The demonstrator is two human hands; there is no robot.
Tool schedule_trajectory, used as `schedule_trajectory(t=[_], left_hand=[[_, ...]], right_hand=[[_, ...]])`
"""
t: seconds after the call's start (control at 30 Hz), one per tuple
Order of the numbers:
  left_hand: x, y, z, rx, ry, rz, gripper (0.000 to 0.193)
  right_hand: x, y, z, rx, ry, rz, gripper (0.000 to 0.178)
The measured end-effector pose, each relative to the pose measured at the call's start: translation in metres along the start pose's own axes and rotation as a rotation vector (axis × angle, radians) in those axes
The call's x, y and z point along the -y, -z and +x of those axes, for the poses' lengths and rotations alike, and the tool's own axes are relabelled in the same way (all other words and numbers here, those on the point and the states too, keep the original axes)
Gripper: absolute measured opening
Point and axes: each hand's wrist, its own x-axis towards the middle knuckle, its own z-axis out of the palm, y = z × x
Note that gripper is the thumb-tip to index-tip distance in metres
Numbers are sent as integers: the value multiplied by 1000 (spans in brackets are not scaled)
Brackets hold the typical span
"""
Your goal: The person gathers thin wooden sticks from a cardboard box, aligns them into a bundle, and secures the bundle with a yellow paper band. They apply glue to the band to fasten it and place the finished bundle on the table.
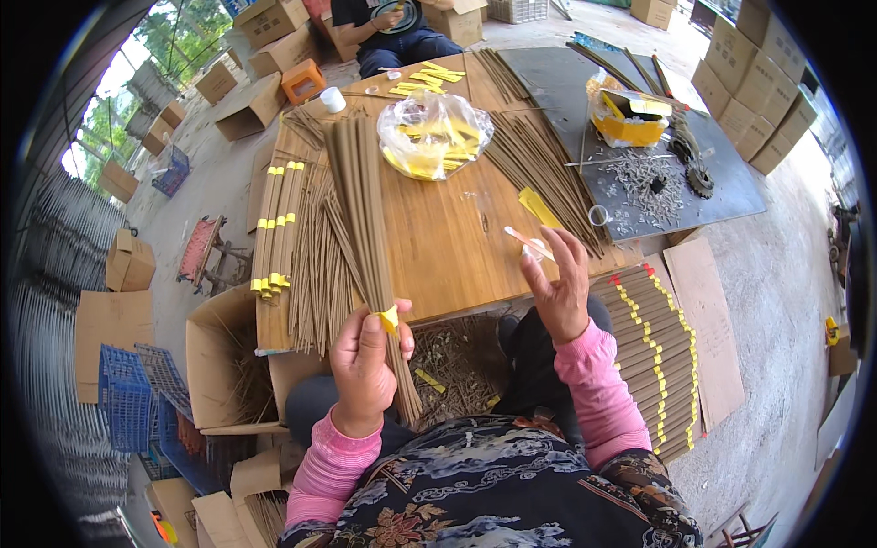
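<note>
My left hand [365, 352] is closed around a long bundle of thin brown incense sticks [359, 201], gripping it near the lower end. A yellow paper band [389, 320] wraps the bundle at my fingers, one corner of it sticking out. My right hand [562, 288] is raised over the table's near edge with fingers curled. At its fingertips is a thin pinkish strip [527, 243] with a pale end, beside a small round white piece; the exact grip is partly hidden. Loose incense sticks [320, 274] lie left of the bundle, next to finished bundles with yellow bands [279, 228].
On the wooden table [438, 260] stands a clear plastic bag [434, 137] of yellow paper strips. More sticks [544, 169] lie to the right. A dark board [722, 201] bears a yellow box [628, 119]. Banded bundles [653, 356] lie at lower right. Another person [402, 32] sits opposite.
</note>
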Motion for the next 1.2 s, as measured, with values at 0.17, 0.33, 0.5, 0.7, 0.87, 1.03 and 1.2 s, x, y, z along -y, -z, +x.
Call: schedule_trajectory(t=[0.17,0.33,0.5,0.7,0.87,1.03,1.2], left_hand=[[-6,-9,-14,-4,-106,482,29],[-13,1,-22,84,-371,652,35],[-22,3,-33,141,-241,365,36],[-35,-1,-37,229,-114,69,37],[-40,0,-38,270,-15,-104,39],[-40,2,-36,313,59,-225,39],[-41,3,-34,363,126,-337,40]], right_hand=[[118,3,0,437,159,534,86],[135,-11,-5,523,-33,931,43],[143,-5,-8,574,-75,1048,33],[149,2,-8,667,-170,1205,31],[151,6,-6,727,-186,1289,31],[145,8,-2,747,-137,1239,33],[141,10,3,810,-126,1238,34]])
